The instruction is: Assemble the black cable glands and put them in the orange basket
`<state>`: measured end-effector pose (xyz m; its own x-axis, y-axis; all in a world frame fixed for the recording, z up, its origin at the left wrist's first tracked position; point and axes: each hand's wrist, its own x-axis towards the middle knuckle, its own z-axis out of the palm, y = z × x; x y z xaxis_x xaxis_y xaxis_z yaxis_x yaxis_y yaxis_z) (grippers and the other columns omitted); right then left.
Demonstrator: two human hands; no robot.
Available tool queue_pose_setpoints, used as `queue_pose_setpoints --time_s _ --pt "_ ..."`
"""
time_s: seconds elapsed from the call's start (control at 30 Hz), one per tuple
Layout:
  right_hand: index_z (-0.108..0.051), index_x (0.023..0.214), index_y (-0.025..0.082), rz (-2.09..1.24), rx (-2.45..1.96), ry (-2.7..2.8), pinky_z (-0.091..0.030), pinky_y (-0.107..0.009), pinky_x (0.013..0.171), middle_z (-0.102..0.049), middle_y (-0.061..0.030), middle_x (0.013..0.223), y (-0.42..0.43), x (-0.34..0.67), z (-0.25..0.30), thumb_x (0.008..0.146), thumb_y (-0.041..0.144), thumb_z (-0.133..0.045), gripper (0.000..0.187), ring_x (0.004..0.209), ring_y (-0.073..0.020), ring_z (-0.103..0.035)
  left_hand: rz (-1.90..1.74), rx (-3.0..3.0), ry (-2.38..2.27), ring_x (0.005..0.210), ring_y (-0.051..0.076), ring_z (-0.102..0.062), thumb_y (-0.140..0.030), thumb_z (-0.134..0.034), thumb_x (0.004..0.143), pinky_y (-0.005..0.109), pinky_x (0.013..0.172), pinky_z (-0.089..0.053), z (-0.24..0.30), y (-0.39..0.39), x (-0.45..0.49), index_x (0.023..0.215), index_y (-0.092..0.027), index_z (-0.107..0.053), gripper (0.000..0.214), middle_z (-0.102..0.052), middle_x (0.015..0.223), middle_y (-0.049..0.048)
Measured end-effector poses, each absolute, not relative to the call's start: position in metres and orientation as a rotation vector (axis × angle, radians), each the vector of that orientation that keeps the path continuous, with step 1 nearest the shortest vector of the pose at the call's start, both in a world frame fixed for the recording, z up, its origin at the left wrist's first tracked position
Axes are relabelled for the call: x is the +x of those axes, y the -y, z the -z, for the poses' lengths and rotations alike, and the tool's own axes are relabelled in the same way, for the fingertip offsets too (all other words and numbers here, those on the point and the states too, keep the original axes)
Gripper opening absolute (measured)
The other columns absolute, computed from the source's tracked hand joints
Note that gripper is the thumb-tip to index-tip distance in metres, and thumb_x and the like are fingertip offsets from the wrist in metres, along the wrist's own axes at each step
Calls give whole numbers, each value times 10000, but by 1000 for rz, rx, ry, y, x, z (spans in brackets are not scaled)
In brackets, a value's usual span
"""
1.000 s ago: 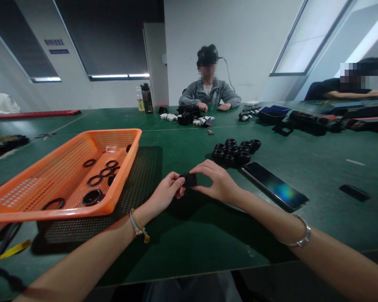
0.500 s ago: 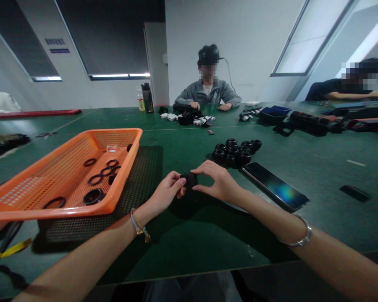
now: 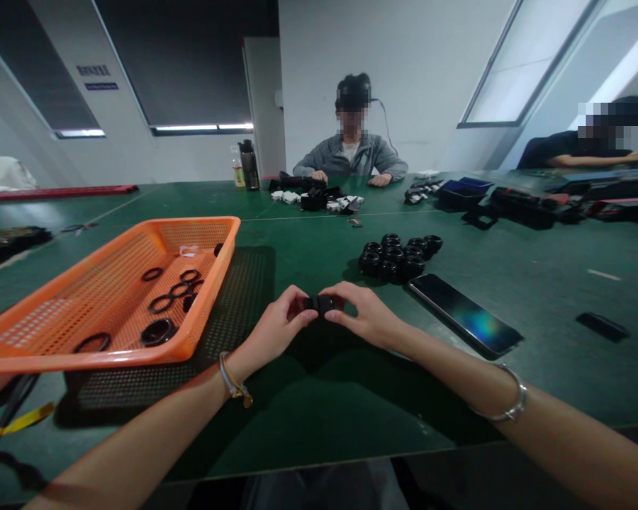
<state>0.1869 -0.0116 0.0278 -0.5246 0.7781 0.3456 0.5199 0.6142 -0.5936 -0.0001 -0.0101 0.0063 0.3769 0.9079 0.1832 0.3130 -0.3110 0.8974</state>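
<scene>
Both of my hands meet over the green table [image 3: 319, 397] and pinch one small black round part [image 3: 320, 304] between their fingertips. My left hand [image 3: 278, 326] grips its left side, my right hand [image 3: 362, 316] its right side, fingers curled. A cluster of several similar black round parts [image 3: 398, 256] sits just beyond my right hand. An orange mesh basket [image 3: 111, 290] to the left of my left hand holds several black rings [image 3: 175, 289] and a black cap [image 3: 157, 331].
A dark smartphone [image 3: 465, 312] lies to the right of my right hand, a small black flat piece [image 3: 602, 326] farther right. A person [image 3: 351, 152] sits across the table with parts in front. Another person [image 3: 590, 145] sits at far right. Bottles [image 3: 244, 166] stand at the back.
My hands have lowered slightly and drawn closer together around the black part. The person opposite shifted a hand to the left.
</scene>
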Motion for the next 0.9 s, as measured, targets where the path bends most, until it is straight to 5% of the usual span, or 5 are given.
queue_pose_setpoints --time_s 0.37,0.5,0.67,0.9 --pt "-593 874 110 -1301 -1013 2016 -433 -279 639 -571 -48 760 5 184 -22 818 312 -428 267 679 -146 -522 -830 2260 -1108 672 130 -478 -300 -580 744 251 623 -374 -21 13 -7 810 -184 -498 157 -508 730 -21" --pt "-555 996 123 -976 -1133 2105 -456 -323 706 -603 -68 839 6 181 -22 823 230 -440 234 750 -170 -561 -858 2058 -1149 646 124 -483 -327 -526 776 247 599 -371 -15 9 -4 892 -185 -460 194 -511 724 -23" --pt "-503 1064 145 -417 -1005 2274 -460 -375 809 -596 -114 1041 6 182 -19 769 111 -514 297 916 -206 -567 -838 1749 -1076 530 100 -408 -498 -259 860 223 495 -313 -4 5 2 801 -183 -430 363 -440 592 -41" --pt "-448 1137 149 -88 -788 2372 -470 -415 834 -595 -135 1070 7 185 -14 821 119 -469 318 977 -231 -557 -700 1662 -919 462 65 -321 -480 -343 828 207 454 -279 -3 6 3 801 -185 -391 300 -369 590 -69"
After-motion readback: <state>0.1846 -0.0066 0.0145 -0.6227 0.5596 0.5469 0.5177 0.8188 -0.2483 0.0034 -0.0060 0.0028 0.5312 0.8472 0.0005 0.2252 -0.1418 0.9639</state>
